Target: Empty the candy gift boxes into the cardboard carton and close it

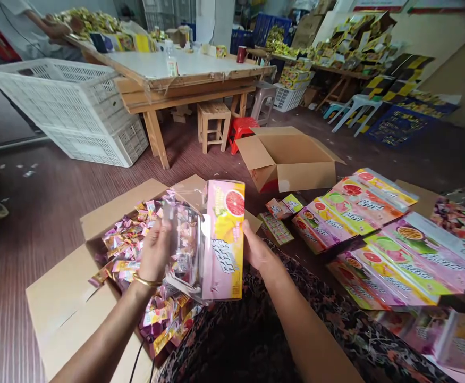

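The left hand (pixel 155 250) grips the clear window side of a pink box (pixel 223 242); the right hand (pixel 257 249) presses its far edge. The box is upright over the candies (pixel 126 239). Better to support it from both sides, so the thin window does not bend.

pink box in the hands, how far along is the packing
Done, apparently: flat printed cartons stacked on the right. In hand: left hand holds the clear bag side, right hand the pink box. Left: loose wrapped candies fill the open carton.
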`<state>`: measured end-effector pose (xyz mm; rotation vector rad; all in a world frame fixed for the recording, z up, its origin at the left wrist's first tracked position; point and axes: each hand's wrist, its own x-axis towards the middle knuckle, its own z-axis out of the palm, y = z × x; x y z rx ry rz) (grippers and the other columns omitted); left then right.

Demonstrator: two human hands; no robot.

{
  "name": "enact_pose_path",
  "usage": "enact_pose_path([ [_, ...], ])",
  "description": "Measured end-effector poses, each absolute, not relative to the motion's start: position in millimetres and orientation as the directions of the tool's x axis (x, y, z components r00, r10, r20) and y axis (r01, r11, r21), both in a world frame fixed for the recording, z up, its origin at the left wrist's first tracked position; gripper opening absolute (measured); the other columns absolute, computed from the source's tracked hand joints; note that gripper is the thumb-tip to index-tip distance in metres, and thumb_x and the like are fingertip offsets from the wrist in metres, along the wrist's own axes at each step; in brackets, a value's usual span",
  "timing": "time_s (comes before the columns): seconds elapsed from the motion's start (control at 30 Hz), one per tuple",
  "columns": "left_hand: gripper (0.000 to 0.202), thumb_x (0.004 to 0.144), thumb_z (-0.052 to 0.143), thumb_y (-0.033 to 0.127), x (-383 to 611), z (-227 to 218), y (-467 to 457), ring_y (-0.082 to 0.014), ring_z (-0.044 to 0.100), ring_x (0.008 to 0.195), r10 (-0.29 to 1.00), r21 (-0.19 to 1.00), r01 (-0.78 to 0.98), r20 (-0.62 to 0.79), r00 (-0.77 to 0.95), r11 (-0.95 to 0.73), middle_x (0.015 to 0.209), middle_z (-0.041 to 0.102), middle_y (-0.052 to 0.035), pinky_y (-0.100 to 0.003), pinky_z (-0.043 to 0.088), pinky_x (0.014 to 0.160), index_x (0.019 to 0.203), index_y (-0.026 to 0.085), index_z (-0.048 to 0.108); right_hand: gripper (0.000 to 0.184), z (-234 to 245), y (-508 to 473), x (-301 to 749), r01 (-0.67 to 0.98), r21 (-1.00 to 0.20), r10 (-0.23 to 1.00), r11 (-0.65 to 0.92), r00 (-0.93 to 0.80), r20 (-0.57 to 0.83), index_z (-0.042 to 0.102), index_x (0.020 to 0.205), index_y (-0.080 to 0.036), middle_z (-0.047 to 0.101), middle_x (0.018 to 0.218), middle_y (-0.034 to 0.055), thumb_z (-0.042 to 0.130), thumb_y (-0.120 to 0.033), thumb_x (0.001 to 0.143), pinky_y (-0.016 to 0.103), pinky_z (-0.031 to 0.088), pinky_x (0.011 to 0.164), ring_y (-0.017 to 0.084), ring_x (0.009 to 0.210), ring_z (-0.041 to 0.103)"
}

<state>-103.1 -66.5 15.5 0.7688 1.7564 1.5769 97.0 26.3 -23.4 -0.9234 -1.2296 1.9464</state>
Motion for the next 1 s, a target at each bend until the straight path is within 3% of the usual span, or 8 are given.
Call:
enact_pose_path([
  [0.1,0.044,0.09,0.053,0.055,-77.3,23.0,-60.4,-0.0098,0.048,0.05,0.891,0.994,0.103,0.016,-0.453,0.035,0.057,0.052,0.0012,-0.021,0.042,0.048,0.066,0.02,0.046,0.081,-10.8,25.5,114.0,-0.184,-0.894,0.79,-0.408,-0.562,-0.245,0.062,0.126,-0.023,0.062,0.134,0.0093,0.064,-0.079,0.066,0.048,0.051,0.098,0.03,0.121,0.059],
  [0.3,0.045,0.094,0.046,0.055,-31.9,45.0,-34.0,-0.0116,0.058,0.057,0.965,0.993,0.072,0.108,-0.238,-0.094,0.063,0.06,-0.0009,-0.023,0.047,0.057,0.071,0.017,0.054,0.093,-1.2,14.0,138.4,-0.203,-0.941,0.929,-0.271,-0.311,-0.201,0.025,0.153,-0.03,0.053,0.144,0.0076,0.07,-0.055,0.076,0.047,0.047,0.105,0.026,0.129,0.053],
  [0.43,0.056,0.093,0.039,0.065,-23.2,56.9,-15.2,-0.0176,0.064,0.069,0.995,0.992,0.094,0.09,-0.04,-0.086,0.075,0.068,-0.0062,-0.03,0.054,0.065,0.079,0.016,0.065,0.088,-10.1,7.9,144.5,-0.196,-0.97,0.977,-0.144,-0.186,-0.108,0.032,0.149,-0.028,0.054,0.143,0.0085,0.077,-0.042,0.074,0.046,0.043,0.109,0.026,0.126,0.055],
  [0.5,0.063,0.094,0.03,0.066,-34.8,51.7,-15.9,-0.0222,0.066,0.087,0.983,0.968,0.214,0.154,-0.105,-0.129,0.09,0.071,-0.0097,-0.036,0.055,0.081,0.091,0.016,0.07,0.08,-12.0,8.5,149.1,-0.214,-0.968,0.989,-0.134,-0.088,-0.118,0.037,0.146,-0.028,0.056,0.14,0.0081,0.074,-0.042,0.077,0.046,0.046,0.106,0.026,0.123,0.057],
  [0.6,0.057,0.095,0.034,0.057,-63.8,15.6,-35.1,-0.0305,0.057,0.116,0.893,0.785,0.615,0.328,-0.31,-0.075,0.119,0.065,-0.0143,-0.052,0.042,0.104,0.117,0.017,0.068,0.077,-9.0,12.2,158.7,-0.194,-0.977,0.995,-0.092,0.01,-0.096,0.037,0.147,-0.028,0.057,0.138,0.0071,0.07,-0.042,0.079,0.044,0.046,0.106,0.024,0.122,0.058],
  [0.7,0.055,0.092,0.039,0.055,-85.9,-41.3,-63.8,-0.0462,0.048,0.123,0.934,0.475,0.877,0.277,-0.224,0.069,0.131,0.056,-0.0207,-0.071,0.037,0.096,0.119,0.019,0.07,0.081,-1.6,15.9,162.4,-0.107,-0.992,0.998,-0.063,-0.009,-0.063,0.034,0.149,-0.029,0.057,0.139,0.0066,0.071,-0.042,0.078,0.044,0.044,0.109,0.025,0.126,0.055],
  [0.83,0.043,0.095,0.044,0.043,-93.5,-78.4,-83.3,-0.044,0.044,0.127,0.924,0.381,0.924,0.343,-0.17,0.029,0.133,0.053,-0.0205,-0.063,0.042,0.095,0.12,0.019,0.07,0.088,10.4,18.3,139.5,0.079,-0.996,0.994,0.039,-0.102,0.031,0.03,0.153,-0.026,0.042,0.152,0.0072,0.072,-0.041,0.077,0.045,0.031,0.119,0.026,0.14,0.039],
  [1.0,0.039,0.094,0.048,0.04,-104.6,-55.3,-60.0,-0.0357,0.047,0.124,0.879,0.479,0.858,0.471,-0.076,-0.183,0.133,0.052,-0.0193,-0.054,0.04,0.104,0.118,0.015,0.067,0.084,30.7,18.0,87.5,0.161,-0.977,0.951,0.142,-0.296,0.09,0.037,0.15,-0.026,0.043,0.151,0.0069,0.072,-0.044,0.076,0.046,0.026,0.121,0.026,0.14,0.038],
])
